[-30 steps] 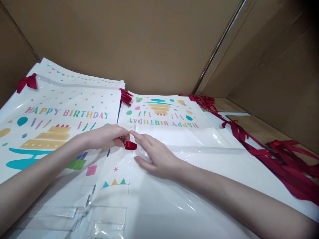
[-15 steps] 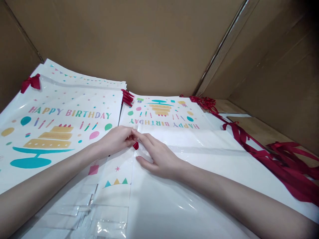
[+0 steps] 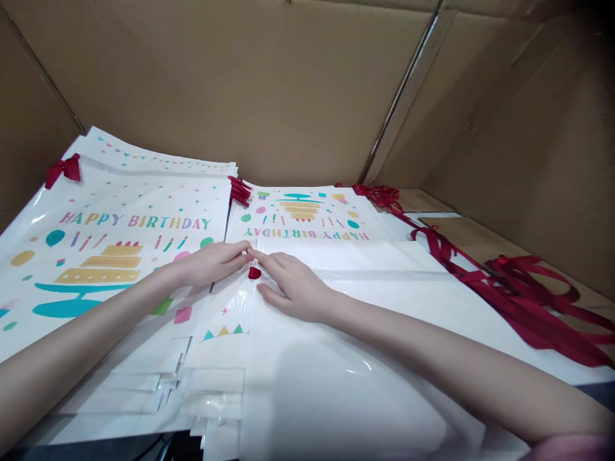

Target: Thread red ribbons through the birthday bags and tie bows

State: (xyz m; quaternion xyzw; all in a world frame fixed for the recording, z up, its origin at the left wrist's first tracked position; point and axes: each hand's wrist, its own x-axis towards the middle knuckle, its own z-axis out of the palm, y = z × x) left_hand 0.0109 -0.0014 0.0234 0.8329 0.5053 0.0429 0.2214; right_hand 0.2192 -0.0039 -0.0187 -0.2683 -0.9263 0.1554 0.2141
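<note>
Both hands meet at the seam between the printed bags and a plain white bag (image 3: 336, 326). My left hand (image 3: 211, 264) reaches in with its fingers stretched out, and their tips meet those of my right hand. My right hand (image 3: 300, 288) lies flat on the plain white bag, its thumb spread from the fingers. Just below the fingertips, a small dark red ribbon loop (image 3: 254, 273) lies at the bag's edge. Under my left forearm is a stack of white bags (image 3: 177, 192) printed "HAPPY BIRTHDAY" with a cake and balloons.
Behind my hands lies another birthday bag (image 3: 312, 221), printed upside down to me. Red ribbons (image 3: 523, 307) trail along the right side, with a bunched red ribbon (image 3: 384, 195) farther back. Brown cardboard walls (image 3: 240, 83) stand behind and on both sides.
The left fingers have straightened and come off the red ribbon loop, which now shows more fully. The right hand has kept its place on the white bag. The view has shifted slightly.
</note>
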